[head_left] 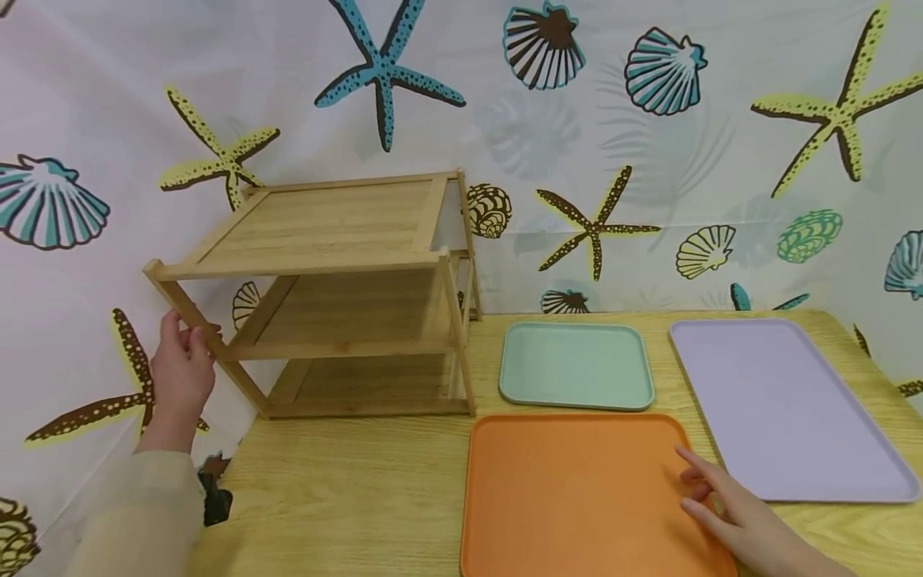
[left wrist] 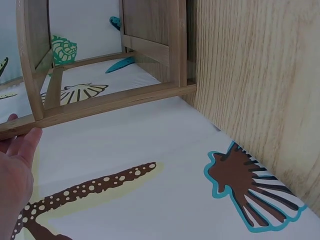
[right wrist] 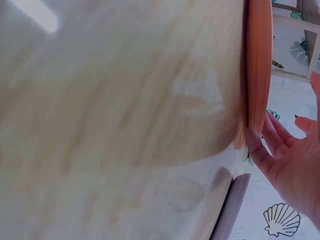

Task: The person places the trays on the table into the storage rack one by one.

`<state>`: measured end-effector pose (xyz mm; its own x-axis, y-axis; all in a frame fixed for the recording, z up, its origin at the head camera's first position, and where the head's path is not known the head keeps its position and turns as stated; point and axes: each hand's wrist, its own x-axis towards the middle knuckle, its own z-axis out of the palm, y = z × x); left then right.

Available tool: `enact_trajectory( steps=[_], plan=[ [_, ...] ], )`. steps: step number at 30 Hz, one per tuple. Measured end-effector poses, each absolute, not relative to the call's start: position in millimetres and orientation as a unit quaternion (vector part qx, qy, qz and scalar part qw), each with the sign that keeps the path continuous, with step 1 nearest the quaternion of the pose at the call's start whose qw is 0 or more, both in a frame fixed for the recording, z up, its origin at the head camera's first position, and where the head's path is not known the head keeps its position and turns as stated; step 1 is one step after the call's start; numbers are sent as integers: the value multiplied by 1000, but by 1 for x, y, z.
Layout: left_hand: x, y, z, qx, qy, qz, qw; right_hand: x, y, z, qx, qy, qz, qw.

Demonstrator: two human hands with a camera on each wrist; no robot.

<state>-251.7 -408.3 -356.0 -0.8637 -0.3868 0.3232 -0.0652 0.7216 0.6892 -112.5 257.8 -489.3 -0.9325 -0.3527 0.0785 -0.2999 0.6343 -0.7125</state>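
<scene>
A three-tier wooden shelf rack [head_left: 324, 228] stands on the left part of the table. My left hand [head_left: 180, 365] grips its left front post, thumb on the near side and fingers partly hidden behind the wood. In the left wrist view, fingertips of the left hand [left wrist: 17, 170] lie against the rack's frame [left wrist: 115, 102]. My right hand [head_left: 743, 513], fingers loosely bent, is over the right edge of an orange tray [head_left: 570, 489]. In the right wrist view the right hand [right wrist: 295, 160] is beside the orange rim [right wrist: 260, 65]; whether it touches, I cannot tell.
Behind the orange tray lies a small mint-green tray [head_left: 577, 365]. A larger lavender tray [head_left: 786, 409] is at the right of the wooden table [head_left: 346, 497]. A white cloth [head_left: 505, 144] printed with shells and starfish hangs behind and beside the table.
</scene>
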Motion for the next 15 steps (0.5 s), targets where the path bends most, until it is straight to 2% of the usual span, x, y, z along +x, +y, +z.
enact_trajectory(
  steps=[7, 11, 15],
  plan=[
    [-250, -411, -359, 127, -900, -351, 226, -109, 268, -493, -157, 920, -360, -19],
    [-251, -411, -359, 120, -900, -351, 231, -109, 276, -497, -170, 910, -379, 5],
    [-251, -409, -357, 115, -900, -350, 232, -113, 280, -499, -173, 897, -402, 63]
  ],
)
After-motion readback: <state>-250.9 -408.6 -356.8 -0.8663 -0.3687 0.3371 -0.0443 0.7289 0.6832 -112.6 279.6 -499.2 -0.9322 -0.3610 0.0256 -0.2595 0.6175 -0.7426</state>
